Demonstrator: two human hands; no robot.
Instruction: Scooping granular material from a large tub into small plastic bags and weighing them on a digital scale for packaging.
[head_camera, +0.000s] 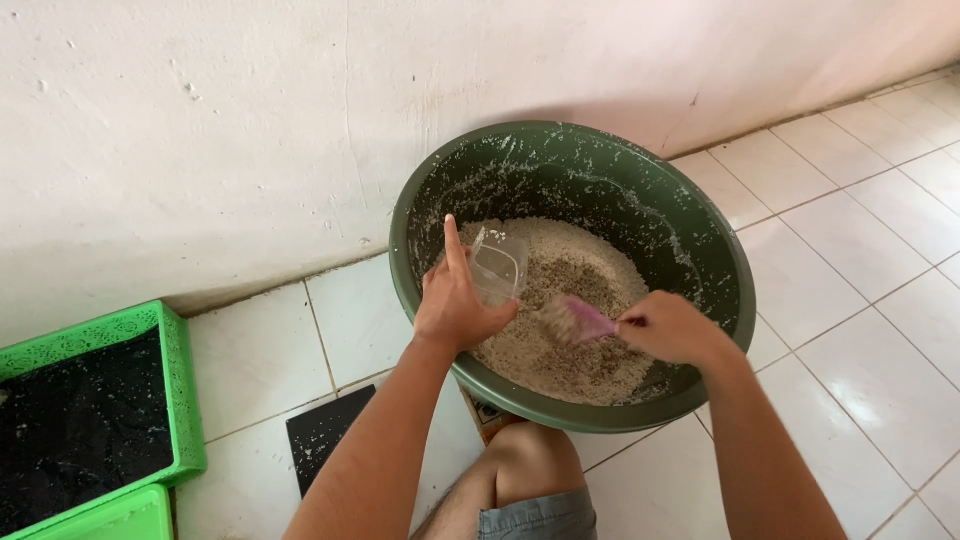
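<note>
A person crouched on a white tiled floor (860, 250) works over a large dark-green plastic basin (720, 270) set against a white wall (200, 120). The left hand (455, 305) has its fingers wrapped around a small clear plastic cup (498, 264), index finger pointing up, tilting it over the heap of pale grain-like mix (570, 330) in the basin. The right hand (672, 328) pinches the handle of a pink scoop (580, 320), blurred mid-stroke in the mix. The step looks like filling the cup; it calls for lifting a loaded scoop level to the cup's mouth. Green crates (180, 390) sit to the left.
</note>
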